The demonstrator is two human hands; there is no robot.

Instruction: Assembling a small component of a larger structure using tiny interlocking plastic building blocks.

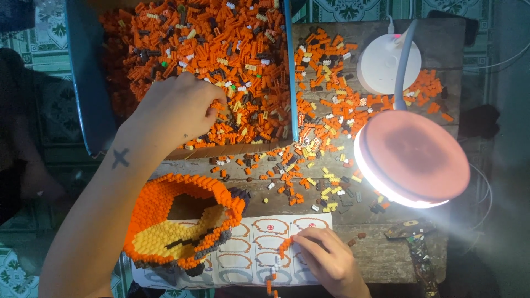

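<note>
My left hand (179,107) reaches into a blue-rimmed box (88,83) heaped with small orange building bricks (232,49), its fingers pinched among them. My right hand (326,256) rests on a printed instruction sheet (259,248) at the table's near edge and holds down a short row of joined orange bricks (281,251). A hollow orange and yellow brick model (176,221) with dark trim lies on the sheet's left side, under my left forearm.
Loose orange, yellow and dark bricks (320,121) are scattered over the wooden table (386,254). A lit round desk lamp (411,160) on a white base (386,63) glares at the right. A small tool (417,243) lies near the right front corner.
</note>
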